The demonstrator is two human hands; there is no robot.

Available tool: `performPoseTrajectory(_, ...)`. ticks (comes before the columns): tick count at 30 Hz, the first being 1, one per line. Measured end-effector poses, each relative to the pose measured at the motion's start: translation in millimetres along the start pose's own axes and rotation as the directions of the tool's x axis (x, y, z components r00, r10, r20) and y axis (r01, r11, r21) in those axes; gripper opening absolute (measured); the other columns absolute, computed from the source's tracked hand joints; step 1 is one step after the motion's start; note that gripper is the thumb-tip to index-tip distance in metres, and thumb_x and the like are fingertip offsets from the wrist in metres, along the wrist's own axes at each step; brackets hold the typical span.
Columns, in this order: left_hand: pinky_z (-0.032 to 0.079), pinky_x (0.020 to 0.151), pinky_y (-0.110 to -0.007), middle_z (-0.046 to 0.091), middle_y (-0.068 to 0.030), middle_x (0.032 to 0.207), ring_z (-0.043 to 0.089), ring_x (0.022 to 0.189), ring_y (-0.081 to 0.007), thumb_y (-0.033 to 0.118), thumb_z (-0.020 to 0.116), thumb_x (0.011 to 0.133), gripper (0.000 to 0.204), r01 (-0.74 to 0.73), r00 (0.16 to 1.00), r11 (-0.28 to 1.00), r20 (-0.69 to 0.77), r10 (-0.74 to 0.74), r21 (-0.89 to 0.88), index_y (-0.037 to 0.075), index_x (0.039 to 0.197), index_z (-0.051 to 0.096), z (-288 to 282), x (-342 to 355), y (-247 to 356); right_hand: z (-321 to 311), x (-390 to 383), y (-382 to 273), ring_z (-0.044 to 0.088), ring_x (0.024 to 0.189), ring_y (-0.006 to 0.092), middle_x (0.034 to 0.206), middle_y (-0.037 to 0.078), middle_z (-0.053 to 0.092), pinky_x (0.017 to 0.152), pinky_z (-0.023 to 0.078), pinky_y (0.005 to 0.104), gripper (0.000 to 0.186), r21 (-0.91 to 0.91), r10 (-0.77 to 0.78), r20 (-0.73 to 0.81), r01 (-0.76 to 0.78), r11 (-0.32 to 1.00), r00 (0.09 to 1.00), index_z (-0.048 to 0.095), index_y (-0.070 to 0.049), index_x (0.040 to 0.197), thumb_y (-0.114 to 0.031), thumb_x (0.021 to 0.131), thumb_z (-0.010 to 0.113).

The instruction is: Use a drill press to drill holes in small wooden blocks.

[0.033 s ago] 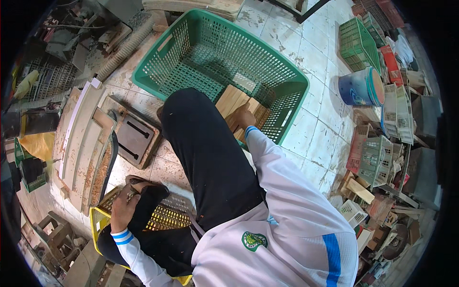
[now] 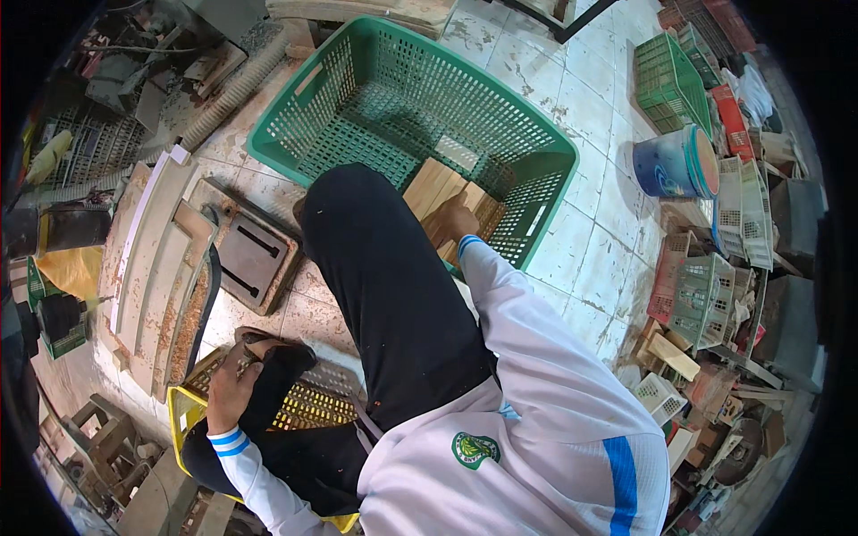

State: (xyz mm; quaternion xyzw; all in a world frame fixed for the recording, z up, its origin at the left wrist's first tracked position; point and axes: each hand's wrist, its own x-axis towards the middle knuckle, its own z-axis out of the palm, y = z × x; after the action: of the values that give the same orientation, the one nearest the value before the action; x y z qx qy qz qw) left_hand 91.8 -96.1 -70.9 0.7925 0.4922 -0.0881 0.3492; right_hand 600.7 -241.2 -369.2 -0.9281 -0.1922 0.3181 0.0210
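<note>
Inside the large green plastic crate [image 2: 536, 134], several light wooden blocks [image 2: 432, 185] lie side by side in the near right corner. My right hand [image 2: 454, 218] reaches over the crate's near rim and is closed on these blocks, its fingertips partly hidden behind my knee. My left hand [image 2: 232, 390] rests on my lower leg beside my shoe [image 2: 275, 345], fingers stretched and holding no object. Beneath that folded leg is a yellow plastic crate [image 2: 308, 406].
Left of my knee a flat metal-topped machine part [image 2: 250, 259] lies on the tiled floor, beside curved boards [image 2: 147, 268] with sawdust. A blue bucket [image 2: 672, 163] stands to the right. Stacked baskets [image 2: 702, 299] and wood scraps [image 2: 672, 355] line the right side.
</note>
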Motion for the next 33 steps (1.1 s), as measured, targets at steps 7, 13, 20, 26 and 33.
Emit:
performPoseTrajectory(7,0.05,0.084,-0.046,0.067,-0.0298,0.102,0.063,0.1,-0.0463,0.019,0.069,0.087,0.043,-0.061,0.998,0.998,-0.025,0.061,-0.001,-0.002,0.124,0.061,-2,0,11,26,7,14,0.069,0.102,0.0408,0.113,0.029,0.068,0.086,0.055,0.0474,0.095,-0.112,-0.135,-0.027,0.132,0.985,0.99,0.007,0.009,0.153,-0.043,0.09,0.058)
performPoseTrajectory(13,0.052,0.072,-0.047,0.069,-0.021,0.082,0.067,0.08,-0.0412,0.029,0.067,0.09,0.029,-0.022,1.0,0.999,-0.007,0.023,0.05,0.001,0.092,0.073,-13,-12,8,26,23,3,0.066,0.108,0.0418,0.114,0.027,0.068,0.091,0.052,0.0487,0.07,-0.096,-0.181,-0.038,0.177,0.98,0.983,0.048,0.001,0.139,-0.053,0.095,0.049)
performPoseTrajectory(20,0.054,0.072,-0.04,0.069,-0.0177,0.078,0.067,0.073,-0.0347,0.018,0.064,0.087,0.023,-0.148,0.982,0.936,-0.156,0.102,-0.319,0.0,0.098,0.073,-38,-44,0,-102,-13,-150,0.066,0.084,0.0233,0.091,0.012,0.073,0.077,0.051,0.0362,0.043,0.565,-0.546,-0.398,0.666,0.487,0.737,0.069,0.003,0.1,-0.039,0.1,0.057)
performPoseTrajectory(26,0.055,0.078,-0.043,0.069,-0.0208,0.083,0.068,0.079,-0.0378,0.02,0.066,0.085,0.024,-0.074,0.99,0.935,-0.142,0.025,-0.346,0.0,0.098,0.073,-50,-76,-30,-240,-179,-296,0.068,0.09,0.0189,0.101,0.013,0.073,0.08,0.052,0.0295,0.036,0.344,-0.812,-0.538,0.938,0.034,0.226,0.065,0.002,0.118,-0.03,0.104,0.053)
performPoseTrajectory(33,0.055,0.072,-0.041,0.071,-0.0186,0.081,0.07,0.075,-0.0345,0.021,0.064,0.085,0.021,-0.021,0.968,0.982,-0.248,-0.027,-0.189,0.004,0.095,0.074,-47,-80,-53,-159,-283,-374,0.034,0.142,0.0447,0.152,0.026,0.039,0.116,0.018,0.0619,0.072,-0.492,-0.979,-0.172,0.87,-0.009,-0.108,0.044,0.003,0.142,-0.056,0.1,0.048)
